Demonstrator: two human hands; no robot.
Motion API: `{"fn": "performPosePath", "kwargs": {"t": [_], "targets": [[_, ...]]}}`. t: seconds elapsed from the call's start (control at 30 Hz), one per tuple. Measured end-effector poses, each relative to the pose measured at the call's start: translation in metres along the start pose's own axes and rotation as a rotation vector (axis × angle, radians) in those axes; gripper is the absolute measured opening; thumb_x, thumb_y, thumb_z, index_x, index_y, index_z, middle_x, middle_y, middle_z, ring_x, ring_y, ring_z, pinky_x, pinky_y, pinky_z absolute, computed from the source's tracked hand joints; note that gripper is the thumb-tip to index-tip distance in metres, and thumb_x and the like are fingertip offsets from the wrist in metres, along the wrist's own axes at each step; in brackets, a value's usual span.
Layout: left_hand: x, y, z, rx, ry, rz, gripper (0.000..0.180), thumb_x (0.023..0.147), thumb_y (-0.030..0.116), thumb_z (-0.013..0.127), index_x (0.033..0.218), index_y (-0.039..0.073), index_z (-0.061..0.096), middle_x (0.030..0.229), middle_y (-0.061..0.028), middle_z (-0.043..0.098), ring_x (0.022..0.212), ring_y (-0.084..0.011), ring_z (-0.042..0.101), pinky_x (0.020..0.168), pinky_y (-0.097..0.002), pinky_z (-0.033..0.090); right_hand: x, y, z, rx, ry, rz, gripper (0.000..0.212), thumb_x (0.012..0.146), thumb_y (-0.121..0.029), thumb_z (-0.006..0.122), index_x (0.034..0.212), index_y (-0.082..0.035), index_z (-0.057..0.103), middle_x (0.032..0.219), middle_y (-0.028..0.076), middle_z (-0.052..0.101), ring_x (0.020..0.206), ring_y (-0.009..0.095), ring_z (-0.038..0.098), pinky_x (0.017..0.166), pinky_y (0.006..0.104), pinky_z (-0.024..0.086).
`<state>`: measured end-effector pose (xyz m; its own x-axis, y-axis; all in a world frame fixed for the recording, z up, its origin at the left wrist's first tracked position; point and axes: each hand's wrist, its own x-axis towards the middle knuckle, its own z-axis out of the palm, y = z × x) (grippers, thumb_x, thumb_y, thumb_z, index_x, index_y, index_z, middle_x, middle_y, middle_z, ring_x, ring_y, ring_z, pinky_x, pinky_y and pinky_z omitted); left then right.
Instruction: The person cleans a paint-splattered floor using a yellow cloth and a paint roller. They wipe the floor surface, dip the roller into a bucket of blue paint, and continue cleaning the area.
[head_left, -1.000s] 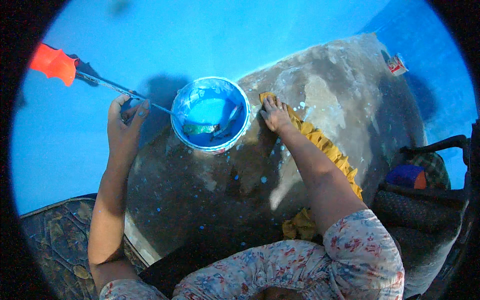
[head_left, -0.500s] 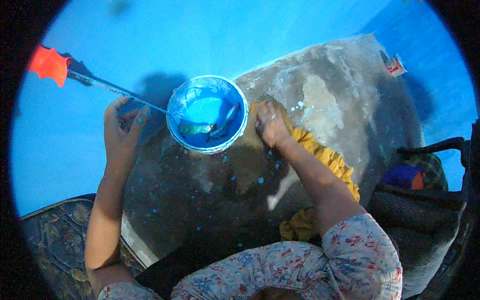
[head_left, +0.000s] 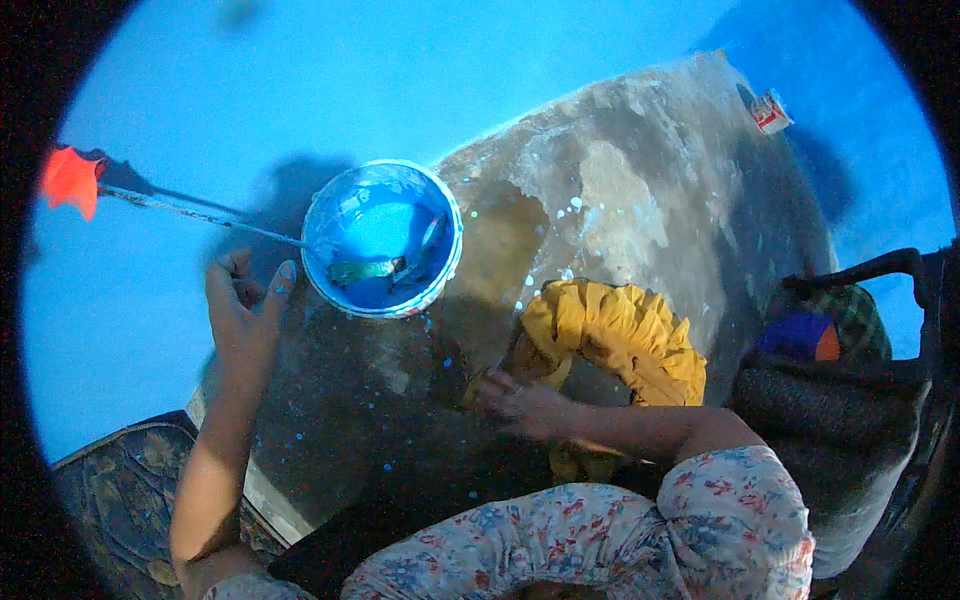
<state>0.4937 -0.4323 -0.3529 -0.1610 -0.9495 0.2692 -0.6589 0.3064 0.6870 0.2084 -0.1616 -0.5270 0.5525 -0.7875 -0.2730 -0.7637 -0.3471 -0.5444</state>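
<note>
My right hand [head_left: 525, 405] presses a yellow cloth [head_left: 625, 335] against the stained grey floor [head_left: 690, 180]; its ruffled length loops back towards my knees. The fingers are closed over one end and partly blurred. My left hand [head_left: 245, 310] hovers left of a white-rimmed bucket [head_left: 448, 275], thumb and fingers apart, holding nothing. Blue paint [head_left: 385, 230] lies in the bucket, with a greenish, paint-smeared piece [head_left: 362, 270] in it. A thin metal rod [head_left: 200, 212] with an orange grip [head_left: 72, 182] leans over the bucket's left rim, just above my left hand.
Blue walls [head_left: 420, 80] border the floor. A damp brown patch [head_left: 505, 240] and paint drops mark it right of the bucket. A red-and-white packet [head_left: 770, 113] sits by the right wall. A dark chair [head_left: 830, 400] stands at right, a dark patterned cushion [head_left: 120, 490] at lower left.
My right hand has swept the cloth's end from beside the bucket nearer to me, uncovering the damp patch. The cloth has bunched into a loop. My left hand stays near the rod.
</note>
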Motion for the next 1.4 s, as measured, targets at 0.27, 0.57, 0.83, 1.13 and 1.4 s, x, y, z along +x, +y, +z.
{"fn": "performPosePath", "kwargs": {"t": [0.27, 0.57, 0.83, 1.13, 1.4], "targets": [[0.007, 0.010, 0.017, -0.107, 0.012, 0.016, 0.058, 0.083, 0.025, 0.077, 0.123, -0.004, 0.048, 0.108, -0.0113, 0.051, 0.078, -0.0117, 0.048, 0.069, -0.0296, 0.044, -0.079, 0.261, -0.080, -0.202, 0.553, 1.180, 0.089, 0.093, -0.062, 0.037, 0.150, 0.004, 0.021, 0.159, 0.024, 0.013, 0.147, 0.041, 0.004, 0.119, 0.0522, 0.004], [0.010, 0.002, 0.029, -0.095, 0.068, 0.058, 0.062, 0.084, 0.024, 0.076, 0.130, -0.002, 0.044, 0.114, -0.0128, 0.047, 0.085, -0.0153, 0.050, 0.074, -0.0313, 0.046, -0.018, 0.007, 0.012, -0.188, 0.197, 0.151, 0.071, 0.093, -0.042, 0.051, 0.143, 0.005, 0.031, 0.146, 0.030, 0.033, 0.131, 0.049, 0.039, 0.107, 0.0536, 0.036], [0.013, -0.003, 0.027, -0.096, 0.054, 0.071, 0.060, 0.087, 0.028, 0.074, 0.134, 0.003, 0.045, 0.117, -0.0119, 0.050, 0.098, -0.0220, 0.056, 0.083, -0.0347, 0.049, 0.009, 0.227, -0.131, -0.194, 0.260, 0.976, 0.072, 0.100, -0.049, 0.024, 0.152, -0.001, 0.016, 0.161, 0.017, 0.010, 0.148, 0.038, 0.004, 0.119, 0.0515, 0.012], [0.010, -0.005, 0.029, -0.071, 0.056, 0.103, 0.060, 0.087, 0.021, 0.074, 0.136, 0.004, 0.044, 0.120, -0.0128, 0.049, 0.095, -0.0196, 0.056, 0.081, -0.0334, 0.050, 0.021, 0.031, -0.002, -0.349, 0.092, 0.127, 0.066, 0.092, -0.034, 0.056, 0.143, 0.001, 0.035, 0.153, 0.024, 0.027, 0.143, 0.046, 0.018, 0.113, 0.0575, 0.024], [0.009, 0.002, 0.016, -0.019, 0.046, 0.085, 0.061, 0.087, 0.020, 0.073, 0.138, 0.006, 0.043, 0.124, -0.0140, 0.047, 0.094, -0.0198, 0.058, 0.082, -0.0322, 0.051, 0.075, 0.214, -0.143, -0.298, 0.641, 0.555, 0.041, 0.085, -0.035, 0.057, 0.106, 0.000, 0.063, 0.109, 0.023, 0.063, 0.105, 0.035, 0.060, 0.097, 0.0433, 0.045]]}}
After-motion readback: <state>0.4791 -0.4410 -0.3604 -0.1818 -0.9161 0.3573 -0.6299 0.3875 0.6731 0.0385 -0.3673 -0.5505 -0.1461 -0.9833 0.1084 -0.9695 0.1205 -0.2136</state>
